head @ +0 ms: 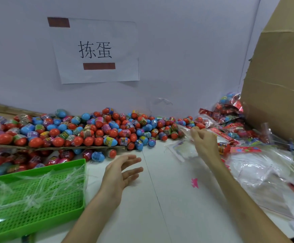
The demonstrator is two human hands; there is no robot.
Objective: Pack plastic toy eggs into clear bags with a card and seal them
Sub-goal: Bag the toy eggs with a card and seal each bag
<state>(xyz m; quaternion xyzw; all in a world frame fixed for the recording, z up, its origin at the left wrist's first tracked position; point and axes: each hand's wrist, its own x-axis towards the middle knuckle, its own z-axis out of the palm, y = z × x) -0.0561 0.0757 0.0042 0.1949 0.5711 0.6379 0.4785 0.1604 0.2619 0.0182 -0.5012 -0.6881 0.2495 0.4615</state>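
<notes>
Head view shows the left hand (121, 171) at 6 o'clock, hovering over the white table (160, 199) with fingers straight and released, holding nothing. The right hand (204, 141) at 3 o'clock is raised with fingers curled at the edge of a clear bag (186, 134); I cannot tell whether they actually pinch the film. Loose eggs (90, 130) lie heaped along the wall from 9 to 1 o'clock, sealed bags (230, 123) with red cards pile up at 2 o'clock beside a cardboard box (279, 85), and a green basket (37, 168) sits at 8 o'clock.
</notes>
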